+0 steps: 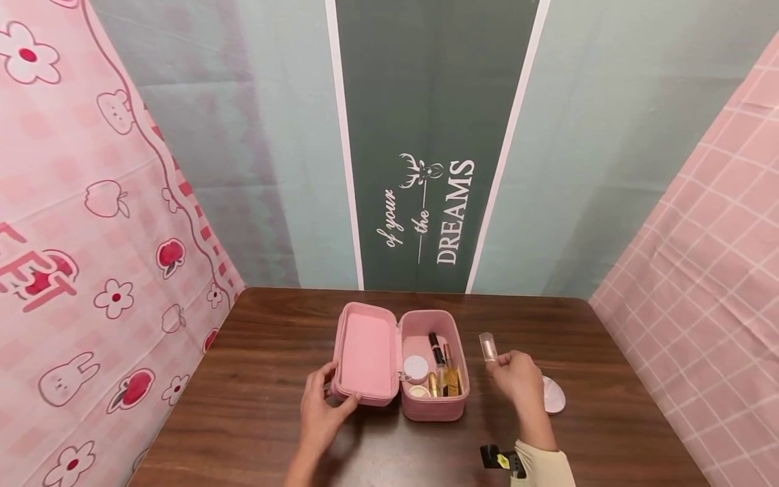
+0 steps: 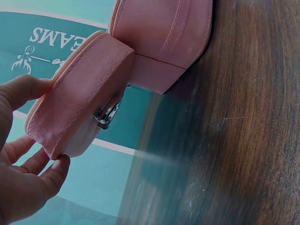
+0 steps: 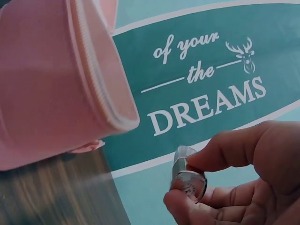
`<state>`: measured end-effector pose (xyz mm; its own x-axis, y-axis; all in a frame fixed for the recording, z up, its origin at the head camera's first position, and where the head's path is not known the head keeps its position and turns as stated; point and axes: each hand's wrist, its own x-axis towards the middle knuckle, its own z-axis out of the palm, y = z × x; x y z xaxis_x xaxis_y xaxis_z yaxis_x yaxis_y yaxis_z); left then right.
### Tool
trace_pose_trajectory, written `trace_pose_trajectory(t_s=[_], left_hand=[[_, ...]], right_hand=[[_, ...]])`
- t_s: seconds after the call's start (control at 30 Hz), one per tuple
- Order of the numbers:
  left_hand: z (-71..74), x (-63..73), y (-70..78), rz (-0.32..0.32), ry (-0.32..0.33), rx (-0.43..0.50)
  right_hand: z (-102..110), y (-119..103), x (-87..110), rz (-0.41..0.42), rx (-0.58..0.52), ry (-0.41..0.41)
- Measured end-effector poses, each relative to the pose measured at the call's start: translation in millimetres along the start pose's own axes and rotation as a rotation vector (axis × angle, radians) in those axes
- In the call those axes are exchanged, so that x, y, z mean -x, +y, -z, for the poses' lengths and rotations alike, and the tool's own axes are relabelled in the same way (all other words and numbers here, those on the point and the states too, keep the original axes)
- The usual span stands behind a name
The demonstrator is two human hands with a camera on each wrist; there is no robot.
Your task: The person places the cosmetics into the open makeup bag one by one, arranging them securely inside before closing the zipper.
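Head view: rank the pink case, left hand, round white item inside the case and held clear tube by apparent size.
1. Pink case
2. Left hand
3. Round white item and held clear tube: too alike to rank; the right hand covers the tube's end.

Case walls (image 1: 433, 410) seemingly block sideways entry.

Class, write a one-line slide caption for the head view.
Left hand grips the open lid of a pink makeup case; right hand pinches a clear tube.
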<state>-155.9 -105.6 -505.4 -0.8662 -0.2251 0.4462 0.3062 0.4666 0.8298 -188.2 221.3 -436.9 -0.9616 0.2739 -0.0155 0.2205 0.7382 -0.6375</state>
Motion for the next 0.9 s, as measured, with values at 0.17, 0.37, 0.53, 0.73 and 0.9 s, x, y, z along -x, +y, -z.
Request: trace_pose_trajectory(t_s=[0.17,0.37,0.53,0.73,0.9], left_hand=[[0.8,-0.3,1.5,0.019,-0.015,-0.005],[0.8,-1.3,1.0,0.024,-0.013,-0.007],[1.1,-0.8,0.0,0.021,-0.012,-0.016],[1.9,-0.3,0.9,0.032,-0.025,-0.020],[1.7,0.1,1.7,0.040,-0.035,-0.014]], right_hand=[[-0.2,-10.0,-3.4,0.038,-0.003,-0.015],[-0.4,-18.1,-10.9,0.038,-0.008,-0.054],[-2.8,-24.6,-18.1,0.031,-0.024,-0.098],[-10.2,-34.9,-25.9,0.004,-0.003,-0.144],[-15.4,-43.0,-33.2,-0.003,-0.022,-0.203]])
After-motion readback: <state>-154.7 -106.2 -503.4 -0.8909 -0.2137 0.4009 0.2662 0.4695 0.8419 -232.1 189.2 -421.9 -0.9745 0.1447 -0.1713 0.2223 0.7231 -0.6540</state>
